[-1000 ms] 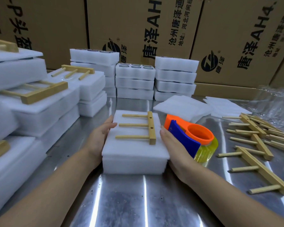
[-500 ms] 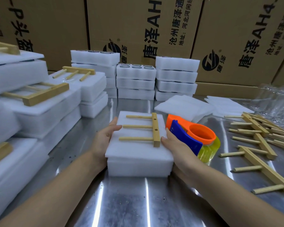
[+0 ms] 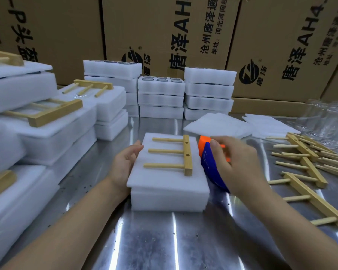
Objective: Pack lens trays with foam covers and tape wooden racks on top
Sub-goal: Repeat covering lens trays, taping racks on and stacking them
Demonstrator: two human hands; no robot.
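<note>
Lens tray (image 3: 168,199) of white foam sits in the centre of the frame on the shiny metal table (image 3: 164,240), with a thin foam cover (image 3: 164,182) laid over it; the cover overhangs the tray slightly at its left edge. One wooden rack (image 3: 187,154) lies flat on the cover, its bar toward the right side and its three pegs pointing left. No tape is visible across the rack.

Left hand (image 3: 125,164) rests against the tray's left side, fingers loosely extended along the edge of the cover and the thumb near its upper left corner. Right hand (image 3: 236,164), blurred, is on the tape dispenser (image 3: 207,168) that stands just beside the tray's right edge: the thumb lies on the blue guard and the fingers curl over the orange body.

At the right of the frame loose wooden racks (image 3: 304,168) lie scattered on the table, some overlapping. Above them, in the upper right, is crumpled clear plastic (image 3: 328,117). Spare foam sheets (image 3: 219,123) lie fanned out behind the dispenser. Three stacks of open trays (image 3: 160,98) stand at the back centre, the middle one showing round lenses in its top pockets. Along the left side, covered trays with racks on top (image 3: 47,123) are piled in several layers. Printed cardboard boxes (image 3: 164,36) fill the whole top of the frame
</note>
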